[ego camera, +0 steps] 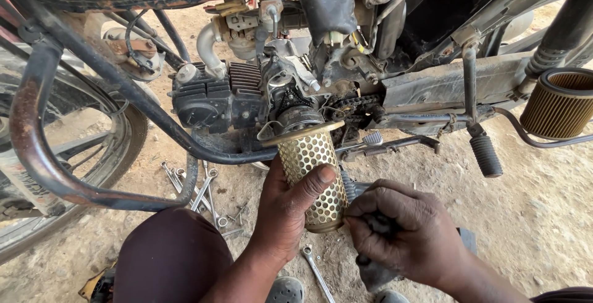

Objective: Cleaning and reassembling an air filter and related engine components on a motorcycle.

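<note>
Below the motorcycle engine point(247, 93), over the dirt ground point(531, 216): left hand point(287, 207) wrapped around a perforated brass cylinder filter point(312, 173), held upright, thumb pressed on its face. Right hand point(401, 232) pinches a dark rag point(374, 272) just beside the filter's lower end. Wrenches point(201, 189) lie left; crash bar point(74, 155) crosses in front.

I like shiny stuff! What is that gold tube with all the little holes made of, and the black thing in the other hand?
The holey tube in the left hand looks like thin brass-coloured metal: it gleams and is evenly punched. The dark lump pinched by the right hand seems a soft, matte cloth or sponge; too hidden to be sure.
</note>
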